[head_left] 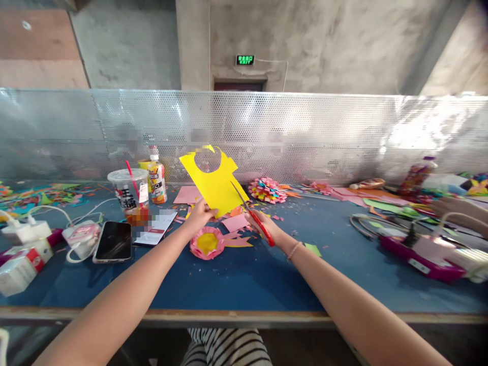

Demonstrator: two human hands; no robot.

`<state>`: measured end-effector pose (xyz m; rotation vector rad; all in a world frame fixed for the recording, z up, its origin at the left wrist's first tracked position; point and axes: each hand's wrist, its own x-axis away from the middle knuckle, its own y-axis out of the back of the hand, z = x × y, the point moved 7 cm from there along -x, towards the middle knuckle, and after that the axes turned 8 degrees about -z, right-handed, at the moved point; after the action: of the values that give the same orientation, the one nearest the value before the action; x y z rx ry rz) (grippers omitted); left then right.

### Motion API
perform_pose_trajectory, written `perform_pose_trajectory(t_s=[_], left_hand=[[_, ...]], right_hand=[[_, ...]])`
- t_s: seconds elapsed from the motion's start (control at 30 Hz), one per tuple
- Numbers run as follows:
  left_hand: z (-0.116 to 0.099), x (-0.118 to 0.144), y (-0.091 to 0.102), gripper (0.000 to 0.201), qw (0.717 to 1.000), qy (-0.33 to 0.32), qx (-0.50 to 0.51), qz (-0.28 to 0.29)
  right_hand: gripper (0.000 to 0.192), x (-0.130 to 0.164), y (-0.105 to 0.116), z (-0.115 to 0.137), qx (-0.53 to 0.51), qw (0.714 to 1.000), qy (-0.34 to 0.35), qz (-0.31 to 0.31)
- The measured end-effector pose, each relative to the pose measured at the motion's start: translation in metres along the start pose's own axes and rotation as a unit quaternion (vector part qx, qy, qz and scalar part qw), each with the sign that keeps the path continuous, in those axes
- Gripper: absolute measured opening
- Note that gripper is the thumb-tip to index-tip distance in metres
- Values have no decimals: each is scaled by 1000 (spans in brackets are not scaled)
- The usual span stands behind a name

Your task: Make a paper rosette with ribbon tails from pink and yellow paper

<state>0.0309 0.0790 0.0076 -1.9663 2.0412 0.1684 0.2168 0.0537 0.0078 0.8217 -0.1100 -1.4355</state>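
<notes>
While the left hand (199, 214) pinches the near edge of a yellow sheet (213, 184) and lifts it clear of the table (244, 284), the right hand (263, 223) works red-handled scissors (253, 216) into the sheet's right edge. The left fingers are clamped together on the paper, thumb on the near face, so the sheet stands tilted up toward the camera and stays stiff against the blades. A round hole is already cut out of its far part, and the far edge is notched. The right hand's fingers are closed through the scissor handles; the blades point up and to the far left, with their tips at the paper, though how wide they gape is hard to tell.

Just below the hands, on the table, lies a pink paper flower (207, 243) with a yellow centre, with yellow and pink offcuts beside it. Far of the hands sits a multicoloured folded flower (268, 189). To the left stand a plastic cup (128, 195) with a red straw and a bottle (156, 179), and nearer lie two phones (114, 241), chargers and white cables. To the right, a magenta tray (415, 254) holds more wire and clutter. Coloured scraps cover the far part of the table up to the perforated metal screen (305, 132).
</notes>
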Motion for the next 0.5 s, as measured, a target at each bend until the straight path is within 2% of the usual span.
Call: perform_pose_trajectory(t_s=[0.17,0.27,0.5], left_hand=[[1,2,0,36,998,24,56,9],[4,2,-3,36,998,34,44,32],[-1,-3,-1,31,996,-64,-65,5]], right_hand=[[45,-2,-1,-6,-42,999,-9,27],[45,-4,-2,-10,-59,998,-12,35],[44,-6,-7,-22,-82,995,-33,35]])
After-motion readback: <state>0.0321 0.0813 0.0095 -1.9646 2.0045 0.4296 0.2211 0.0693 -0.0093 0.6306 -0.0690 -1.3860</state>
